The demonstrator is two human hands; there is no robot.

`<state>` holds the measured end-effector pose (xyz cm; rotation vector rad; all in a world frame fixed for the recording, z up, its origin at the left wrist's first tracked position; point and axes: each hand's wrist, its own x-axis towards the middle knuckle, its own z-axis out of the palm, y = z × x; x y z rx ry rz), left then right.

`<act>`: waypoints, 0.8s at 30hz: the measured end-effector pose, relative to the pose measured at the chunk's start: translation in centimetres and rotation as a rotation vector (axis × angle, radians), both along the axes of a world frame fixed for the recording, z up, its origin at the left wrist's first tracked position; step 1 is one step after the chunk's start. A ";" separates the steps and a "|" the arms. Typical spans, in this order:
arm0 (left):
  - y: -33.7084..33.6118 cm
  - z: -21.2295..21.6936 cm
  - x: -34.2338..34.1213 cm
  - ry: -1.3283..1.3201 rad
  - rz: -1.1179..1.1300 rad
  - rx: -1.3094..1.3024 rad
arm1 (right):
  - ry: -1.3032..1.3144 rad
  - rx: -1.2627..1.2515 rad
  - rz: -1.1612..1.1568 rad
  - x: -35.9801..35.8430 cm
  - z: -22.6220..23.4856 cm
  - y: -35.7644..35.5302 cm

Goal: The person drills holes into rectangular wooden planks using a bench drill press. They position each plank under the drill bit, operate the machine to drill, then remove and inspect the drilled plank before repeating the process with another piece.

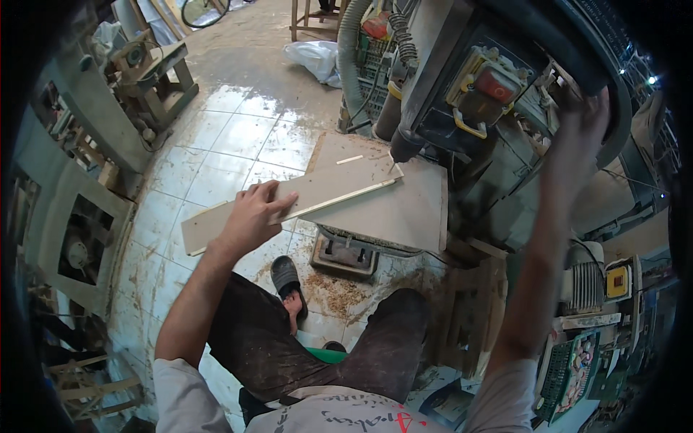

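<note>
My left hand (256,211) is closed on a long, narrow wooden board (336,184), its fingers over the top face and the near edge. The board's far end lies on a flat panel (404,216) on the worktable of a drill press (447,123). Its near end juts out to the left, past the panel. Over the far end of the board is the dark chuck (407,143); a bit beneath it seems to meet the wood. Raised high at the right, my right hand (585,119) is beside the machine's dark head. Motion smears its fingers, so its grip is unclear.
A red switch box (498,84) with a yellow frame is on the machine's front. Wood shavings (339,292) lie around its base (344,256). A ribbed hose (351,58) hangs behind. Other machinery (83,234) stands left; a green crate (567,375) is at lower right.
</note>
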<state>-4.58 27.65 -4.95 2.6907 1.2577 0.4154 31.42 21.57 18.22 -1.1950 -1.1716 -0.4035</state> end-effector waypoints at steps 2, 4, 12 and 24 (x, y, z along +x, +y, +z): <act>-0.5 0.1 1.5 -0.015 0.025 -0.009 | -0.231 -0.286 0.042 -3.0 -6.4 -3.9; -1.4 -0.3 2.6 -0.026 0.054 -0.002 | 0.376 -0.388 0.571 -8.5 -14.2 -6.9; -6.3 1.1 6.6 0.087 0.123 0.006 | 1.003 -1.015 1.251 -22.0 -27.3 -14.7; -5.9 2.3 9.1 -0.118 -0.046 -0.182 | 1.097 -0.964 0.785 -13.2 -26.4 -20.9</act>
